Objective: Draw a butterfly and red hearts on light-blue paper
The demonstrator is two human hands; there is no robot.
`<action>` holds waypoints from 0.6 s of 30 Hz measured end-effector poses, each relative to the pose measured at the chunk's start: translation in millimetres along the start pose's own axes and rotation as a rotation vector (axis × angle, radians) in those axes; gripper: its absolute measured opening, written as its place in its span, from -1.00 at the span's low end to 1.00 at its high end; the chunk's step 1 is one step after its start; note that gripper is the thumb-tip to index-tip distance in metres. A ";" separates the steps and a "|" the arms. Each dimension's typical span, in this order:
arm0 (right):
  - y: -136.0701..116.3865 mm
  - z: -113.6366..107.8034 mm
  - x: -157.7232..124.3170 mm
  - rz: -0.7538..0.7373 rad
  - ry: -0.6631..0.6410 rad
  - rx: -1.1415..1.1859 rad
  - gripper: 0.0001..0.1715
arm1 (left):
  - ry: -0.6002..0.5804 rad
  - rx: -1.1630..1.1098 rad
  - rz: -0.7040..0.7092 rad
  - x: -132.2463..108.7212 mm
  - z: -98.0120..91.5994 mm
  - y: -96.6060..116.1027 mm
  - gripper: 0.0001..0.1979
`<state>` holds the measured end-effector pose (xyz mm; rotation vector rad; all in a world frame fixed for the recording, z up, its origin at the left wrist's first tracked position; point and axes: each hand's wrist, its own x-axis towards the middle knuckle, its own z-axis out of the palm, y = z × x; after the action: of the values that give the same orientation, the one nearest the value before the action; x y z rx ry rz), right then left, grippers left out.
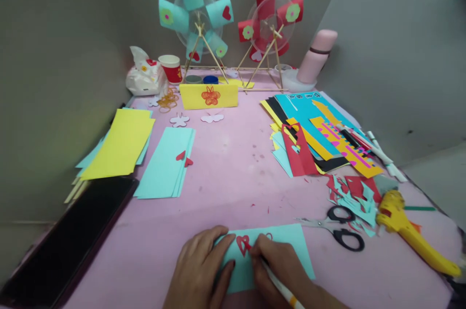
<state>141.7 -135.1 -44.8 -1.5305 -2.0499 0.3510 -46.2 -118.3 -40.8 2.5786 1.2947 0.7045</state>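
Note:
A light blue paper sheet (304, 255) lies near the table's front edge. My left hand (204, 265) rests on its left side, fingers apart and pressing it down. A white marker (278, 284) is gripped in my right hand (278, 265), its tip end hidden by the fingers over the sheet. Between the hands, a red heart outline (243, 246) shows on the paper, with part of another red curve just above my right hand. Black-handled scissors (329, 224) lie partly open to the right of the sheet.
Paper scraps (358, 197) and a yellow glue gun (411, 236) lie at the right, coloured papers (298, 149) behind. At the left are a dark tablet-like object (69, 241) and blue strips (163, 163). Two paper wheels (200, 13) and a pink bottle (316, 59) stand at the back.

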 end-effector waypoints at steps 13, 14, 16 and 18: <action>-9.0 -9.7 1.2 0.002 0.009 -0.021 -0.76 | -0.037 0.028 0.007 4.2 -6.7 6.5 -0.65; -9.3 -9.8 1.4 0.004 0.008 -0.020 -0.77 | -0.040 0.025 0.004 3.9 -6.4 6.4 -0.65; -9.7 -9.9 1.8 0.008 0.007 -0.019 -0.77 | -0.042 0.021 0.000 3.3 -5.9 6.1 -0.65; -9.7 -9.7 1.9 0.012 0.007 -0.017 -0.77 | -0.045 0.022 0.000 3.0 -5.8 5.5 -0.64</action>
<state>139.1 -137.5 -31.4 -1.5524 -2.0442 0.3332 -43.6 -119.7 -32.8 2.5956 1.2961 0.6321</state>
